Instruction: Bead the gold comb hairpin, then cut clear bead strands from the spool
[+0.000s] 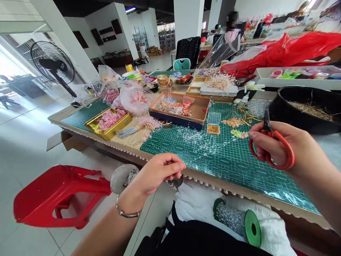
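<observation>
My right hand (pixel 283 142) grips a pair of scissors (pixel 291 156) by the red handles, over the right part of the green cutting mat (pixel 239 177); the dark blades point up and away. My left hand (pixel 166 169) is closed with thumb and fingertips pressed together, just off the table's front edge. Whatever it may pinch is too small to make out. Clear beads (pixel 197 138) lie scattered on the mat beyond it. A small clear box of gold beads (pixel 213 129) stands open behind them. Yellow-green flower pieces (pixel 239 134) lie close to the scissors.
On my lap rests a green spool of clear beads (pixel 231 215). Across the table are a gold tin of pink flowers (pixel 106 133), an orange-brown box (pixel 199 103) and a black bowl (pixel 287 103). A red stool (pixel 48 192) stands at left. Someone sits farther back.
</observation>
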Motion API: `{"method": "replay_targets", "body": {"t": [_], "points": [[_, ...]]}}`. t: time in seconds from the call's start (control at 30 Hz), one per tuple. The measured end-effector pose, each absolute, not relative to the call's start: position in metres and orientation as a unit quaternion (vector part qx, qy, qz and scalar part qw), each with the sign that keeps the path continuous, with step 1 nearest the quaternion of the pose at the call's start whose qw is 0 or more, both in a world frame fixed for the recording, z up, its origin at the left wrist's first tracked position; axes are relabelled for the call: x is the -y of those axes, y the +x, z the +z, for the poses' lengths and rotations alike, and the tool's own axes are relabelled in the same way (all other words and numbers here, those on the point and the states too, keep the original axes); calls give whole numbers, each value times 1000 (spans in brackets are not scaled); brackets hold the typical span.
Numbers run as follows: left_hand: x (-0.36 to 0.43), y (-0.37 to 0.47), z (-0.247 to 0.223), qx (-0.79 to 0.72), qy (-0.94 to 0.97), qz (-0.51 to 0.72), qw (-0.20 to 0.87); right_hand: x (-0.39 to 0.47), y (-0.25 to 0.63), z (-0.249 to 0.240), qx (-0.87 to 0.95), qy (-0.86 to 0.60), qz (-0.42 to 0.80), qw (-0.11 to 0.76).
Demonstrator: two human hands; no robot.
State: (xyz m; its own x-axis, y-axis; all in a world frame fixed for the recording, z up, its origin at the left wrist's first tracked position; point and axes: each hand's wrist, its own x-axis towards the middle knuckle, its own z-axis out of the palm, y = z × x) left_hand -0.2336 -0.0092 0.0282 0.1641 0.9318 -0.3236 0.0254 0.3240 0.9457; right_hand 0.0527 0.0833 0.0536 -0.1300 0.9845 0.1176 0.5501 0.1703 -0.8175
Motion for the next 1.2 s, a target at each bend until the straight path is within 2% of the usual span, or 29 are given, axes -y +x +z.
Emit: {"method": "replay_targets", "body": {"t": [0.27, 0.47, 0.63, 0.7, 0.83, 0.9, 1.2], "points": [[0, -229, 30, -546, 482, 383, 569, -89, 49, 51, 678, -563, 347, 322], [-12, -226, 27, -523, 453, 408, 596, -106, 50, 42, 695, -566, 347, 277], [-28, -218, 26, -505, 420, 471, 589, -100, 31, 40, 757, -511, 329, 240], [-35, -214, 26, -497, 414, 490, 584, -88, 16, 43, 793, -468, 337, 196], [-45, -207, 26, -497, 416, 519, 557, -65, -11, 45, 845, -414, 335, 54], [-49, -204, 25, -503, 412, 532, 543, -61, -19, 41, 851, -423, 309, 29], [-62, -196, 14, -521, 453, 533, 489, -86, -31, 23, 857, -457, 237, 32]]}}
